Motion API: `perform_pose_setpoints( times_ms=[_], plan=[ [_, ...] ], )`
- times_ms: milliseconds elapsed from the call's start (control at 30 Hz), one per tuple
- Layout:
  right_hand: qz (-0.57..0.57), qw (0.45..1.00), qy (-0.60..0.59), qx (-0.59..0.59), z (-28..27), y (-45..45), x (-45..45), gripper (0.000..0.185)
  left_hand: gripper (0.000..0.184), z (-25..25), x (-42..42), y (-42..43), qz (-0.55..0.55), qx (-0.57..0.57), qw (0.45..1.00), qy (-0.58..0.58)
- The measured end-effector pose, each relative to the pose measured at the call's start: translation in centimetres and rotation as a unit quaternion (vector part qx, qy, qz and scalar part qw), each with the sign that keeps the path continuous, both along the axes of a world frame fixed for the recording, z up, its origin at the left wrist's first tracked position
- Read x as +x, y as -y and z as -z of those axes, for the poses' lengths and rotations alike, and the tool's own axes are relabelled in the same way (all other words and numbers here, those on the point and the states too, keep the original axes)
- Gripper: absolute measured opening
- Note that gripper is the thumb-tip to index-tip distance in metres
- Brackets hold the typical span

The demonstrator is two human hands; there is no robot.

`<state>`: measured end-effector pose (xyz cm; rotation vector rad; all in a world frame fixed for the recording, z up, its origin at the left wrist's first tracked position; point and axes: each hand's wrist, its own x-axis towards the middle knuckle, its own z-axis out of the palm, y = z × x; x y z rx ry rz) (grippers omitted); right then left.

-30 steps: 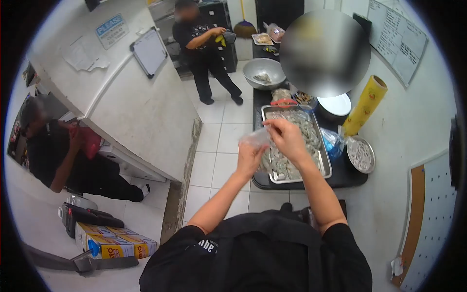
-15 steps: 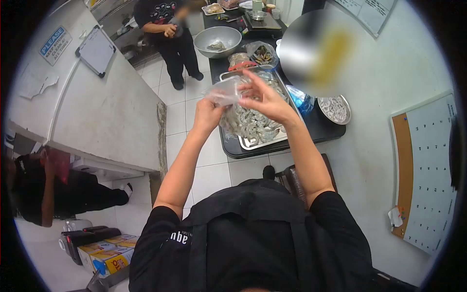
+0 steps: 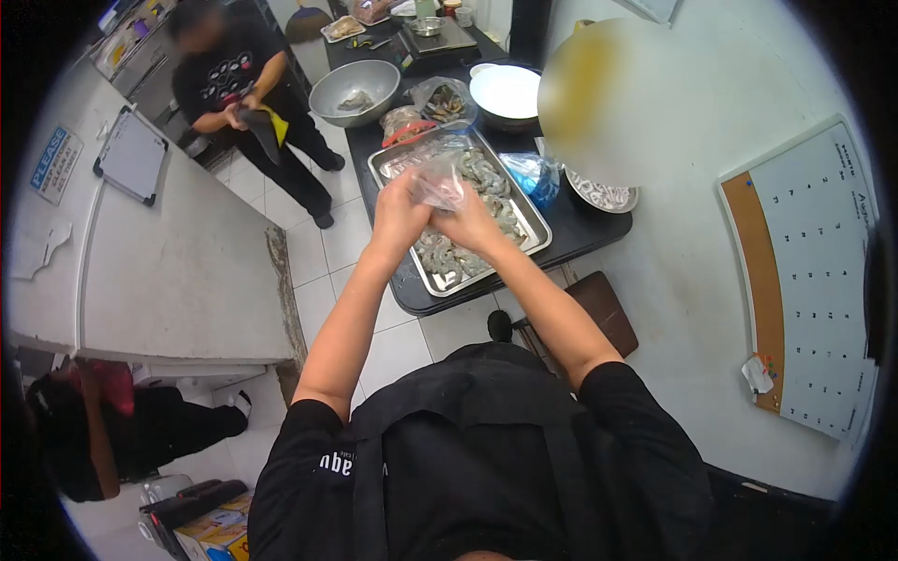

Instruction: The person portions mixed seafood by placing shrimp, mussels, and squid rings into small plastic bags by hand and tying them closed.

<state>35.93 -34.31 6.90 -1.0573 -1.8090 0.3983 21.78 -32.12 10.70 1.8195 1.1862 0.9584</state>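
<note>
Above a metal tray (image 3: 432,286) of raw shrimp (image 3: 440,257), my two hands are close together at a small clear plastic bag (image 3: 438,180). My left hand (image 3: 397,213) is closed on the bag's left side. My right hand (image 3: 470,224) grips it from the lower right, its fingers partly behind the plastic. Shrimp lie in rows across the tray, several of them hidden under my hands. Whether anything is inside the bag I cannot tell.
Around the tray on the black table (image 3: 571,238) stand a large metal bowl (image 3: 339,89), a bag of shellfish (image 3: 446,101), a blue plastic bag (image 3: 533,178), a round dish of pale pieces (image 3: 603,194) and a scale (image 3: 440,37). A co-worker (image 3: 229,84) stands at the left, holding something dark and yellow.
My right hand, spread beside the bag before, has come down and closed on it. The view has shifted. The co-worker has something yellow in hand now.
</note>
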Motion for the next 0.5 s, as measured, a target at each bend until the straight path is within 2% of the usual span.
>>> perform_pose_setpoints(
  times_ms=[67, 100, 133, 200, 233, 267, 333, 367, 400, 467, 500],
  plan=[
    [0.03, 0.994, -0.095, -0.036, 0.6, -1.4, 0.4, 0.03, 0.04, -1.4, 0.8, 0.9, -0.02, 0.226, 0.972, -0.053],
    [0.055, 0.994, -0.039, -0.085, 1.1, -2.3, 0.8, 0.026, 0.061, -1.3, 0.5, 0.7, -0.026, 0.317, 0.947, -0.054],
    [0.064, 0.994, -0.037, -0.083, 0.5, -2.4, 1.4, 0.026, 0.061, -0.6, 0.3, 1.0, -0.018, 0.318, 0.947, -0.048],
    [0.033, 0.998, 0.006, -0.047, -0.9, -2.0, 1.9, 0.021, 0.079, 1.7, -0.3, 1.8, -0.025, 0.218, 0.975, -0.018],
    [0.037, 0.999, -0.009, -0.002, -2.0, -1.7, 1.5, 0.017, 0.087, 2.4, -0.2, 1.8, 0.061, 0.107, 0.991, 0.045],
    [0.036, 0.999, -0.007, 0.0, -2.1, -1.6, 1.5, 0.017, 0.087, 3.0, 0.1, 1.9, 0.06, 0.109, 0.991, 0.047],
    [0.069, 0.991, 0.107, 0.027, -2.7, -1.2, 1.4, 0.015, 0.085, 3.3, 1.4, 2.0, -0.016, 0.028, 0.999, 0.034],
    [0.085, 0.987, 0.128, 0.034, -3.2, -0.8, 1.2, 0.014, 0.073, 3.8, 2.0, 1.7, -0.028, 0.09, 0.995, 0.041],
    [0.083, 0.987, 0.132, 0.035, -3.6, -0.7, 1.1, 0.014, 0.073, 4.6, 2.5, 1.2, -0.031, 0.091, 0.994, 0.044],
    [0.104, 0.977, 0.171, 0.075, -4.1, -0.6, 0.8, 0.017, 0.049, 6.2, 3.2, 0.7, -0.048, 0.145, 0.987, 0.055],
    [0.096, 0.978, 0.172, 0.074, -4.4, -0.2, 0.4, 0.017, 0.029, 4.9, 3.4, 1.4, -0.039, 0.088, 0.991, 0.096]
  ],
)
